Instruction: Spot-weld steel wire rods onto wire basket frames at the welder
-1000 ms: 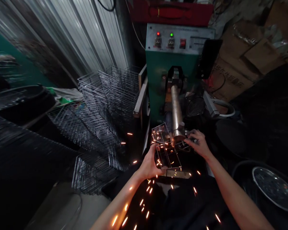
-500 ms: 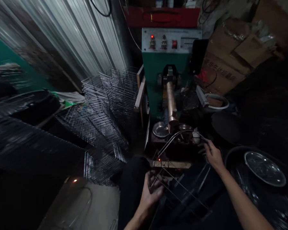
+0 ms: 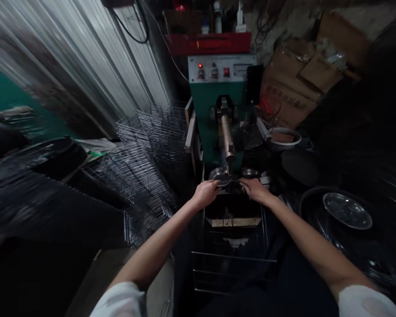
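Observation:
A bent metal wire frame point(image 3: 234, 256) spans from both hands back over the lap, with thin bars across its near end. My left hand point(image 3: 206, 194) is closed on its far left part, and my right hand point(image 3: 254, 190) grips the far right part. Between the hands, the frame's far edge lies just under the tip of a copper-coloured machine arm point(image 3: 228, 141); contact with the tip cannot be made out. The arm sticks out from a green machine point(image 3: 203, 114) that looks like a spot welder. Small metal dishes point(image 3: 251, 173) sit behind the hands.
Stacked wire racks point(image 3: 141, 163) stand on the left beside corrugated metal sheeting point(image 3: 132, 66). A cardboard box point(image 3: 285, 94) is at back right, near a round pan point(image 3: 285, 137). A shiny metal plate point(image 3: 347, 210) lies right of my right forearm. A wooden strip point(image 3: 236, 222) sits below the hands.
Both hands have moved forward and towards each other, up to the machine arm's tip. The wire frame has turned from a slant to lie straight ahead. Sparks seen earlier are gone.

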The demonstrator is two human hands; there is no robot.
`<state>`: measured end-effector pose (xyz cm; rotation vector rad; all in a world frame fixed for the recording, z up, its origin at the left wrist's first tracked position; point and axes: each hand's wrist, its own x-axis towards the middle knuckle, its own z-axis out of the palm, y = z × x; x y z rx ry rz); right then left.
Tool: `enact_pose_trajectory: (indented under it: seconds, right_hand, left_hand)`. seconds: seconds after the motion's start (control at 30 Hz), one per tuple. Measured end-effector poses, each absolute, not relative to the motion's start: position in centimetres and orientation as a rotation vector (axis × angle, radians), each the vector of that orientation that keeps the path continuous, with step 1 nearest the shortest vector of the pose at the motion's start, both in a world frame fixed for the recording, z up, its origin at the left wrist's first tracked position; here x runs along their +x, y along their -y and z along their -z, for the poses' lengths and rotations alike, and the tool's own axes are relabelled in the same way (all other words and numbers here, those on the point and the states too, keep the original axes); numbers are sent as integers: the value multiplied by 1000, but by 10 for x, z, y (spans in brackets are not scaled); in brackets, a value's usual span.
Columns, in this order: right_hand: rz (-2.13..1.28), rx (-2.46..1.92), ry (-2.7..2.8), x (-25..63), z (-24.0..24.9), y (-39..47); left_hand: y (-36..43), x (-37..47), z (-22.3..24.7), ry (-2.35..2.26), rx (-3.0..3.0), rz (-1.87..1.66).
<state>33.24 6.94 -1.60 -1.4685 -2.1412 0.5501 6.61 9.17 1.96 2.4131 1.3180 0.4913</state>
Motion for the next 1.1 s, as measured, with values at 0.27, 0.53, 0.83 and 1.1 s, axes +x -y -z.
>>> enact_pose_trajectory:
  seconds: [0.27, 0.53, 0.83, 1.1]
  right_hand:
    - [-373, -1827, 2103, 349, 16, -64]
    - [-374, -1787, 2251, 344, -9, -82]
    - [-332, -1763, 2282, 343, -8, -91]
    - [-317, -1759, 2344, 343, -13, -94]
  left_hand:
    - [-118, 80, -4, -1207, 2534, -499]
    - [-120, 71, -13, -1239, 2532, -509]
    - [-121, 73, -15, -1261, 2519, -522]
    - [-126, 73, -18, -1244, 2503, -542]
